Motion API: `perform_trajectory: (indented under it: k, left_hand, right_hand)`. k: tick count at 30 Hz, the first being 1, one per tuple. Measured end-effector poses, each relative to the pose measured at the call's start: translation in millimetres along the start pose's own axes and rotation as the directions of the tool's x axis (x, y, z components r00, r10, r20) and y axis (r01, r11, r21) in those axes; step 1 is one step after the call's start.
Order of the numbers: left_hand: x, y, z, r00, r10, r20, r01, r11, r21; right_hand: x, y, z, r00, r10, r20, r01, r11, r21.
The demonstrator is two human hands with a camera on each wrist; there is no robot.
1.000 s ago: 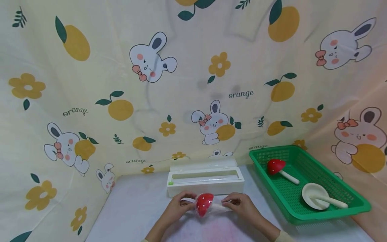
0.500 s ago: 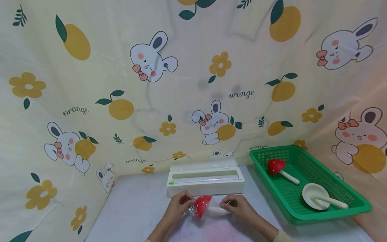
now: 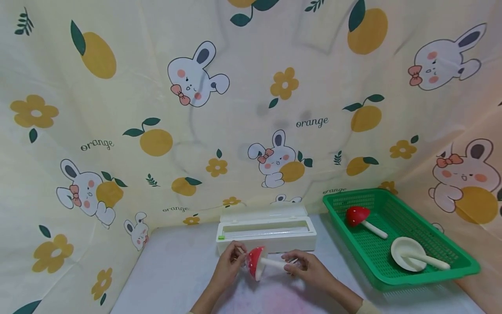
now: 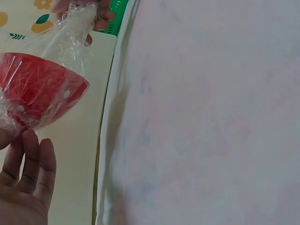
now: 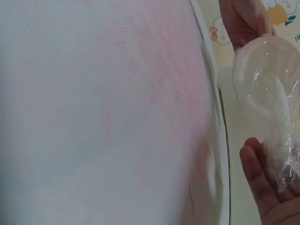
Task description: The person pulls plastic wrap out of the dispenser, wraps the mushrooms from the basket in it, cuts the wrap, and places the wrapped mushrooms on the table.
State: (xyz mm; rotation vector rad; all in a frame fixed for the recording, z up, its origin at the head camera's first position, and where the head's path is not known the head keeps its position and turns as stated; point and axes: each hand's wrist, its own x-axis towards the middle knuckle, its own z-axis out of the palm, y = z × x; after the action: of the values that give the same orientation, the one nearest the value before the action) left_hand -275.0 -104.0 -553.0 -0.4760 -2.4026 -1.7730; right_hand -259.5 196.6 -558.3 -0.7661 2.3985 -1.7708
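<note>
A toy mushroom point(image 3: 256, 264) with a white-dotted red cap and a white stem lies sideways between both hands, held above the table. Clear plastic film point(image 4: 77, 49) wraps it, bunched at the stem end and crinkled over the cap. My left hand point(image 3: 229, 264) pinches the film at the top of the cap, its other fingers loosely bent, as the left wrist view shows. At the stem end my right hand point(image 3: 311, 268) holds the gathered film between thumb and fingers. The cap's pale underside point(image 5: 260, 77) faces the right wrist camera.
A white cling film box point(image 3: 266, 242), lid up and roll showing, stands just behind the hands. To the right is a green basket point(image 3: 376, 266) holding a red-capped mushroom point(image 3: 357, 216) and another mushroom point(image 3: 408, 254) with its underside up. Printed cloth hangs behind.
The mushroom has turned, so its cap underside now shows more toward the right. Both hands have risen slightly, and the right fingers have shifted around the film at the stem end.
</note>
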Motion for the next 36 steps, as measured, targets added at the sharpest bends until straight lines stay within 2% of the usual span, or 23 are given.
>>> perform_trajectory:
  k: [2, 6, 11, 14, 17, 20, 24, 29, 32, 36]
  left_hand:
    - [0.1, 1.0, -0.1, 1.000, -0.021, -0.004, 0.021, 1.000, 0.001]
    - [0.0, 1.1, -0.8, 1.000, -0.021, 0.003, 0.021, 1.000, -0.002]
    - [-2.1, 0.6, -5.5, 0.997, -0.011, 0.081, 0.016, 0.998, -0.068]
    - [-3.1, 1.1, -8.3, 0.991, -0.015, 0.136, 0.029, 0.994, -0.101]
    - [-3.8, 1.3, -9.5, 0.987, -0.013, 0.159, 0.028, 0.995, -0.095]
    - [-4.2, 0.9, -9.4, 0.988, -0.015, 0.157, 0.030, 0.995, -0.095]
    - [-3.8, -2.0, -7.8, 0.993, -0.041, 0.113, 0.053, 0.993, -0.108]
    - [-2.4, -5.4, -7.0, 0.994, -0.102, 0.031, 0.105, 0.988, -0.114]
    - [-1.3, -5.4, -8.3, 0.993, -0.116, -0.012, 0.114, 0.990, -0.088]
    - [0.3, -3.8, -11.8, 0.991, -0.124, -0.059, 0.121, 0.991, -0.051]
  right_hand:
    - [0, -1, 0, 1.000, -0.015, 0.002, 0.015, 1.000, 0.006]
    - [-1, 0, -1, 0.999, -0.042, -0.027, 0.042, 0.999, 0.008]
    - [0, 2, -1, 0.995, -0.050, -0.087, 0.050, 0.999, 0.000]
    - [0, 2, -2, 0.993, -0.015, -0.117, 0.017, 1.000, 0.008]
    - [1, 2, -3, 0.991, 0.029, -0.130, -0.025, 0.999, 0.028]
    - [1, 0, -3, 0.989, 0.063, -0.131, -0.055, 0.996, 0.066]
    - [2, -1, -1, 0.987, 0.105, -0.124, -0.091, 0.989, 0.113]
    - [2, -1, 1, 0.993, 0.114, -0.038, -0.106, 0.983, 0.153]
    - [1, 3, 0, 0.996, 0.056, 0.063, -0.068, 0.975, 0.213]
    - [0, 4, -4, 0.981, -0.030, 0.192, -0.031, 0.951, 0.309]
